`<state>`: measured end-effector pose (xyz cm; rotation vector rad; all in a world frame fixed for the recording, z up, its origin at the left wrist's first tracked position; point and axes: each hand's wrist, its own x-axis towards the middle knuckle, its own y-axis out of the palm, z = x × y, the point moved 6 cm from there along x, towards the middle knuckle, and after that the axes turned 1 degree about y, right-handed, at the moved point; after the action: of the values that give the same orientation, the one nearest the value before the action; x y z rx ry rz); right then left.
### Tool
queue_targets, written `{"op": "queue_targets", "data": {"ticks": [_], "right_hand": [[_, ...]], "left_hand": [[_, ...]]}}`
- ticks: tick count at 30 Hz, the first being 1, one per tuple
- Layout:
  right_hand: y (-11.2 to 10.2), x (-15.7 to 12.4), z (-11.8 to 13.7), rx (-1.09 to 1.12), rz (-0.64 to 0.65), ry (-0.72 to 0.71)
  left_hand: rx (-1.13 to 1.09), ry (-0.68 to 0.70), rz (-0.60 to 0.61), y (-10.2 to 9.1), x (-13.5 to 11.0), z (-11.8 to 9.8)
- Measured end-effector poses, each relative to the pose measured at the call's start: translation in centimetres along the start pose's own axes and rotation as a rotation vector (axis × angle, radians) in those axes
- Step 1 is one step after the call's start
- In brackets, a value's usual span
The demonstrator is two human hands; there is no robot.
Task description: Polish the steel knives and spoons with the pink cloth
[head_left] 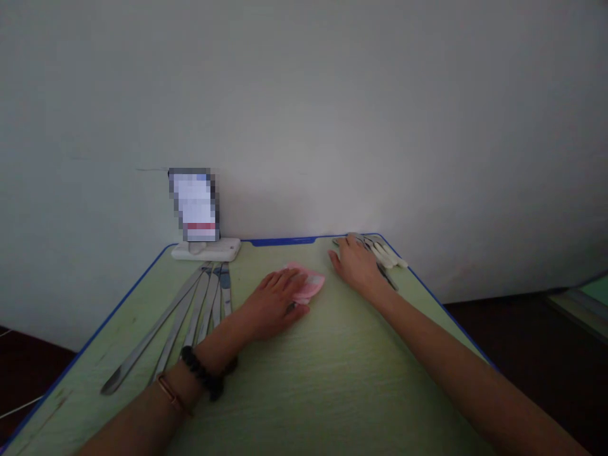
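Note:
My left hand [274,304] rests flat on a small pink piece [311,286], soft-looking with a pale patch; whether it is cloth or a packet I cannot tell. Its fingers are stretched out and the thumb lies apart. At the back right, my right hand [355,265] is laid over a group of cutlery, thumb spread from the fingers, the fingertips partly hidden. Beside it, white-handled utensils [387,255] show, and a dark handle [390,278] pokes out below the hand. Under and beyond my left forearm lie several long metal utensils [190,316], fanned out.
A phone [197,206] with a lit, blurred screen stands on a white base [206,249] at the back left. The pale green tabletop [351,380] has a blue rim [285,241] and meets a plain wall [304,114]. Dark floor [503,335] lies to the right.

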<state>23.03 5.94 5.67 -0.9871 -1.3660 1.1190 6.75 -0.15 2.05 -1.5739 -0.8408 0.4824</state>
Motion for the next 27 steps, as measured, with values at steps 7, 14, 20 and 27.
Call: {"op": "queue_targets", "data": {"ticks": [7, 14, 20, 27], "right_hand": [[2.7, -3.4, 7.0, 0.461, -0.036, -0.322], [3.7, -2.8, 9.0, 0.486, -0.06, -0.435], [4.0, -2.0, 9.1, 0.545, -0.048, -0.448], [4.6, -1.1, 9.2, 0.611, -0.02, -0.458]], "left_hand": [[0.073, -0.116, -0.11, -3.5, -2.0, 5.1], [0.217, -0.258, -0.063, -2.9, -7.2, 9.5], [0.145, -0.298, 0.01, -1.4, -9.0, 9.9], [0.102, -0.304, -0.134, -3.3, -9.0, 10.1]]}}
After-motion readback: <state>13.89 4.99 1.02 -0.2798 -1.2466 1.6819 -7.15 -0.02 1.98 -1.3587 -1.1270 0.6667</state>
